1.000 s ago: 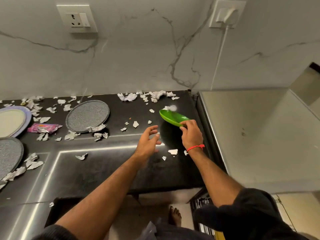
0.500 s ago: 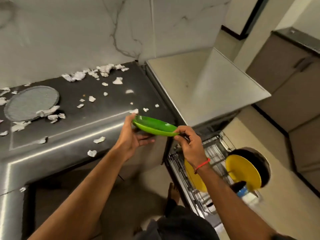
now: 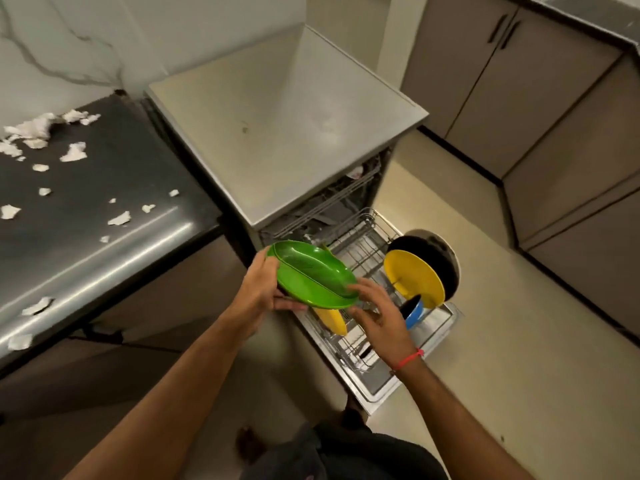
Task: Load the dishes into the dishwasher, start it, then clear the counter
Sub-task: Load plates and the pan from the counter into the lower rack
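The green plate (image 3: 313, 273) is in the air over the near corner of the pulled-out rack (image 3: 360, 251), carried between both hands. The left hand (image 3: 258, 292) grips its left rim, thumb on top and fingers curled beneath. The right hand (image 3: 375, 315) sits at the plate's right edge with fingers only loosely bent; it looks to be steadying the rim, though I cannot tell whether it truly pinches it or merely touches.

The rack of the dishwasher (image 3: 287, 133) already holds a yellow plate (image 3: 414, 277) standing on edge against a large dark plate (image 3: 436, 261), a blue cup (image 3: 414, 311) just in front of them, and a second yellow dish (image 3: 332, 320) partly hidden under the green plate.

The step in hand, as I judge it, is slotting the green plate into the rack. To do it well, turn the plate from its present near-flat tilt up onto its edge, and line it up with a free row of tines between the two yellow pieces (the wires there look unoccupied, though the plate hides some of them). Lower it straight down so the rim drops between tines rather than riding on top of them, and keep it from knocking the cup. One hand should hold until the plate stands by itself.

Paper scraps (image 3: 74, 152) lie scattered on the dark counter (image 3: 104, 237) to the left, so clearing is not yet done.
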`<action>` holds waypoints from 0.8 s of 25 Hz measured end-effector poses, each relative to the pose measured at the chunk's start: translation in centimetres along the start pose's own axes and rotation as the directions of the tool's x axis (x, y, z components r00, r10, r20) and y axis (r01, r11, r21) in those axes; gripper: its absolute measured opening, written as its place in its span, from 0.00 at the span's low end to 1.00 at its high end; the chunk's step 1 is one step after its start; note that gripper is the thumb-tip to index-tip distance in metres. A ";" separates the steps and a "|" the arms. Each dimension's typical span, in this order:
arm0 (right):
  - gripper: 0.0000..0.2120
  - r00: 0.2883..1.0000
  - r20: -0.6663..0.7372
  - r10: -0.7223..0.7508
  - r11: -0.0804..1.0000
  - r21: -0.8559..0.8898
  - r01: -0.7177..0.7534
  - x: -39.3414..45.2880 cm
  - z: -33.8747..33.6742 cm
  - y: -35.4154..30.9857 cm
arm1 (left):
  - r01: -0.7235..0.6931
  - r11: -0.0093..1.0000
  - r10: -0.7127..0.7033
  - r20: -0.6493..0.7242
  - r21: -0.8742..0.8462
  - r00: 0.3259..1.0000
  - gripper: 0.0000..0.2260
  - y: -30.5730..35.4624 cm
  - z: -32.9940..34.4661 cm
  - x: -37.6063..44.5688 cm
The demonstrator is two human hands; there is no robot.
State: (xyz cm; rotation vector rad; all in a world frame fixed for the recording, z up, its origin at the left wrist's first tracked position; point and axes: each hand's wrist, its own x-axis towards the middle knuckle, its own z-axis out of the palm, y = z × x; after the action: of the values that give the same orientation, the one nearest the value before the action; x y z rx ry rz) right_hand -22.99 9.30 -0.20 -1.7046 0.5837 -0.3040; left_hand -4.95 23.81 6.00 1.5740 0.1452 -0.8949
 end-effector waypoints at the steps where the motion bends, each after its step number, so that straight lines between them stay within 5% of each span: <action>1: 0.23 0.984 -0.053 0.168 0.965 0.213 -0.153 0.2 -1.8 0.5 | 0.013 1.000 -0.013 0.015 0.003 1.000 0.13 -0.8 2.3 0.6; 3: 0.26 0.870 0.029 0.492 0.670 0.626 -0.400 1.1 -4.7 0.9 | 0.074 0.996 -0.072 0.039 -0.040 0.997 0.15 -2.2 6.5 1.9; 5: 0.26 0.806 0.155 0.572 0.494 0.719 -0.489 2.5 -7.3 1.3 | 0.168 0.978 -0.162 0.055 -0.128 0.985 0.18 -3.9 10.0 3.3; 9: 0.30 0.775 0.126 0.620 0.541 0.646 -0.538 6.5 -9.3 3.7 | 0.362 0.892 -0.360 0.057 -0.270 0.931 0.24 -8.0 14.0 7.3; 14: 0.27 0.693 0.081 0.716 0.523 0.595 -0.610 13.7 -9.4 12.4 | 0.441 0.887 -0.440 0.040 -0.136 0.897 0.23 -12.9 17.3 17.8; 18: 0.32 0.792 -0.112 0.600 0.756 0.402 -0.516 20.6 -8.9 21.9 | 0.445 0.894 -0.447 0.058 0.047 0.893 0.19 -18.7 20.4 28.4; 20: 0.37 0.869 -0.201 0.452 0.892 0.107 -0.439 24.4 -8.2 26.6 | 0.443 0.894 -0.448 0.113 0.066 0.887 0.17 -21.5 22.4 32.7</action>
State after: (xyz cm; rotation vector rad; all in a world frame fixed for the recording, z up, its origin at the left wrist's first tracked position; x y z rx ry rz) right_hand -12.37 -13.96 -26.93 -1.4368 1.1033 -0.1749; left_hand -4.71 -3.89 -29.62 1.5398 0.4164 -1.3604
